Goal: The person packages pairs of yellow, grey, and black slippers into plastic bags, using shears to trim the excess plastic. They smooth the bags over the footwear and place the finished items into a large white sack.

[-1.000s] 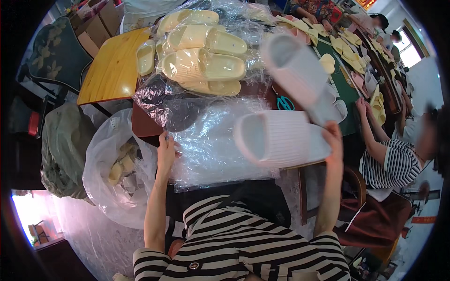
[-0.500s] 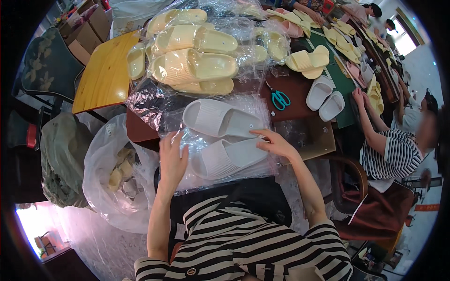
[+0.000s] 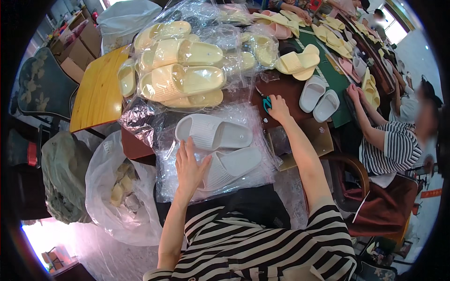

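Note:
Two grey slippers [image 3: 214,132] lie side by side on a stack of clear plastic bags [image 3: 171,164] in front of me. My left hand [image 3: 190,169] rests on the straps of the slippers, thumb apart from the fingers, not gripping. To the right of the slippers, my right hand [image 3: 278,108] has its fingers closed on the teal handles of a pair of scissors [image 3: 266,103], which lies on the dark red tabletop. The hand covers part of the handles.
Bagged yellow slippers [image 3: 187,80] pile up beyond the grey pair. A second grey pair [image 3: 312,93] and a yellow pair [image 3: 298,63] stand at right. A cardboard box [image 3: 311,136] sits below the table edge. A clear bag [image 3: 117,215] stands on the left. A co-worker [image 3: 389,140] works at right.
My right hand has left the grey slipper and moved right and away to the scissors. My left hand has shifted right onto the slippers' straps. The view has tilted slightly.

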The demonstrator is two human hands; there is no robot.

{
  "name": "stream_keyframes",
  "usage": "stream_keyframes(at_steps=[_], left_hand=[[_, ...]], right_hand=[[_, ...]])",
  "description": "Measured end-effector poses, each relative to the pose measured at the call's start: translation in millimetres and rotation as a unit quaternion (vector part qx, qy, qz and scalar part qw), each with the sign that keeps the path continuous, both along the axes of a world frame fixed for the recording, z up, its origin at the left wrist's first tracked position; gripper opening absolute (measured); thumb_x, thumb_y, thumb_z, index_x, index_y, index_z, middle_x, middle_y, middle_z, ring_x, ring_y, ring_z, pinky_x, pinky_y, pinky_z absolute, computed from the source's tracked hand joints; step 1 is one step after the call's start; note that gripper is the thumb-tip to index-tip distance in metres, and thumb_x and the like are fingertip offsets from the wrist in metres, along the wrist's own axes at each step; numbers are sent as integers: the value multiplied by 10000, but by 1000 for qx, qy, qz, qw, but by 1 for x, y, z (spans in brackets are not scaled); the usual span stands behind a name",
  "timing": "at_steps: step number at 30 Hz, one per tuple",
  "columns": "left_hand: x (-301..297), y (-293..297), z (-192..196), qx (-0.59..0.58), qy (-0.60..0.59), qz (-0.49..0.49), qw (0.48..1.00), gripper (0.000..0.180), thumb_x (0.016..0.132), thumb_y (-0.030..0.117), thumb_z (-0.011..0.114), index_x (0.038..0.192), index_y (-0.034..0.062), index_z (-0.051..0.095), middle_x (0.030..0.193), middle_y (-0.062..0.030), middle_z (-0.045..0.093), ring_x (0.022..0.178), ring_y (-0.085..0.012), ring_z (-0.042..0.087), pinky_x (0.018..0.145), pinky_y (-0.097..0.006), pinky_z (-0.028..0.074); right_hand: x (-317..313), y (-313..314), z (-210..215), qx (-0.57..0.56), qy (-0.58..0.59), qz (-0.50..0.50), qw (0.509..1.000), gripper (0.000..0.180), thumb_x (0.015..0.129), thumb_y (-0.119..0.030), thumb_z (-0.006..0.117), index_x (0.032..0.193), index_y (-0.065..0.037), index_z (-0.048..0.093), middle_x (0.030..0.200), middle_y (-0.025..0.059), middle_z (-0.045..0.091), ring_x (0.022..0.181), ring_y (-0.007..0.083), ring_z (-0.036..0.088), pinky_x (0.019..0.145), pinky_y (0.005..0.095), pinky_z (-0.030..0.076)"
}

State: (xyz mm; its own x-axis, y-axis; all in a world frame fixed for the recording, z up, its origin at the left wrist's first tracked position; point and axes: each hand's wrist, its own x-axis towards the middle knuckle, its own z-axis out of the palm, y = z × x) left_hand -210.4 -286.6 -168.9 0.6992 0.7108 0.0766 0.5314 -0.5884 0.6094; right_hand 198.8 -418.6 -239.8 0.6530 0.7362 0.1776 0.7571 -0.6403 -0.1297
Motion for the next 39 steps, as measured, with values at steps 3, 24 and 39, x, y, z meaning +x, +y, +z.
stream_keyframes(at_steps=[3, 24, 39], left_hand=[[2, -2, 2, 17, 27, -7, 999, 895, 849, 388, 719, 1519, 25, 249, 1492, -303, 329, 1357, -481, 330, 1105, -542, 308], [-1, 9, -19, -71, -129, -50, 988, 780, 823, 49, 661, 1493, -20, 269, 1462, -289, 387, 1359, -452, 384, 1128, -458, 342], [-1, 12, -15, -118, -137, -33, 983, 743, 806, -97, 510, 1503, 23, 282, 1426, -276, 425, 1316, -431, 446, 1072, -438, 406]], right_hand=[[13, 2, -2, -44, 42, -12, 998, 588, 750, -136, 726, 1276, -80, 468, 1059, 225, 603, 963, 445, 619, 867, 501, 516], [-132, -34, 125, -139, 261, 323, 899, 585, 832, -442, 729, 1236, -47, 579, 1115, 150, 641, 1027, 322, 629, 883, 404, 471], [-142, 5, 110, -160, 165, 356, 906, 493, 740, -404, 739, 1093, -69, 660, 947, 116, 660, 924, 319, 652, 803, 425, 491]])
